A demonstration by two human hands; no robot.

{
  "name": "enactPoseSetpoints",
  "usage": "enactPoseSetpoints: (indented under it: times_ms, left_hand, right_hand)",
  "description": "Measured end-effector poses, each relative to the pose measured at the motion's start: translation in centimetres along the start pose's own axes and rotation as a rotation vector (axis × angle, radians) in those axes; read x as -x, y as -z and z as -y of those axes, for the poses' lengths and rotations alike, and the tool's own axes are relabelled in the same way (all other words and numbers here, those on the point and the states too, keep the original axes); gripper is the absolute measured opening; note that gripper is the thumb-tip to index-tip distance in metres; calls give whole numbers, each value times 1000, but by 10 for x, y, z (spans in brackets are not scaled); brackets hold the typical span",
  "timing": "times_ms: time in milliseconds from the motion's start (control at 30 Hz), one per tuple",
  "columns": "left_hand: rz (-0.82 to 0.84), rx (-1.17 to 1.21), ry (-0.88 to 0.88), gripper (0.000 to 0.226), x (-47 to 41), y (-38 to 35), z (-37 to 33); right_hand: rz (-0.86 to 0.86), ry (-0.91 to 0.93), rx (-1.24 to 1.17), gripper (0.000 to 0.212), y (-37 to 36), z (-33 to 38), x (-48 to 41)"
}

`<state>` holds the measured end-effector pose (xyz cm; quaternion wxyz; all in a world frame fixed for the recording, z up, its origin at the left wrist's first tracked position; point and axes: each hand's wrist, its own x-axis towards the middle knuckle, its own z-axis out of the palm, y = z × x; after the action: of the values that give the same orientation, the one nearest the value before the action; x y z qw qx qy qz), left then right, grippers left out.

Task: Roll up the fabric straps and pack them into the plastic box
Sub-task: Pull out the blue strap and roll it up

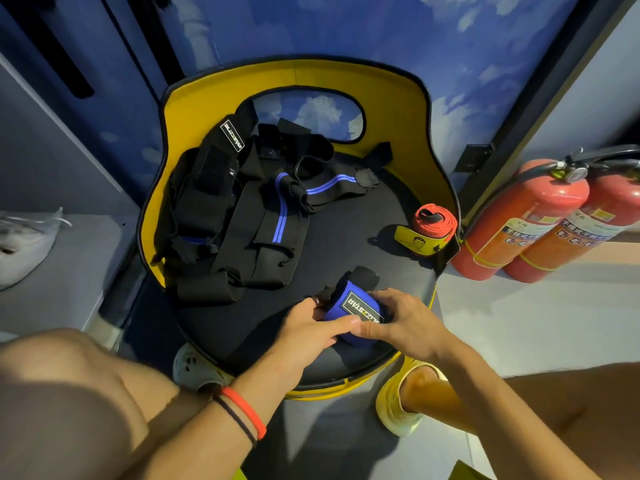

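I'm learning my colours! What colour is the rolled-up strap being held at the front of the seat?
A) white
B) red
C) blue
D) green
C: the held rolled strap at the front of the seat is blue with a black label, while the red roll lies apart at the seat's right edge.

Blue strap roll (356,320) at 6 o'clock: matt woven cloth. Black straps (235,209) at 10 o'clock: matt elastic fabric. Yellow chair shell (398,109): smooth, possibly leatherette. Extinguishers (519,216) at 3 o'clock: glossy painted metal.
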<state>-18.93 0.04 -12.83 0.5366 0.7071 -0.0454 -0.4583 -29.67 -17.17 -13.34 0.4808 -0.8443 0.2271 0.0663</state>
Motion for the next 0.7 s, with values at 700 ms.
enactPoseSetpoints:
  times_ms: [700]
  left_hand:
    - [232, -364, -393, 81, -20, 26, -10]
  right_hand:
    - [-91, 191, -145, 68, -7, -10, 0]
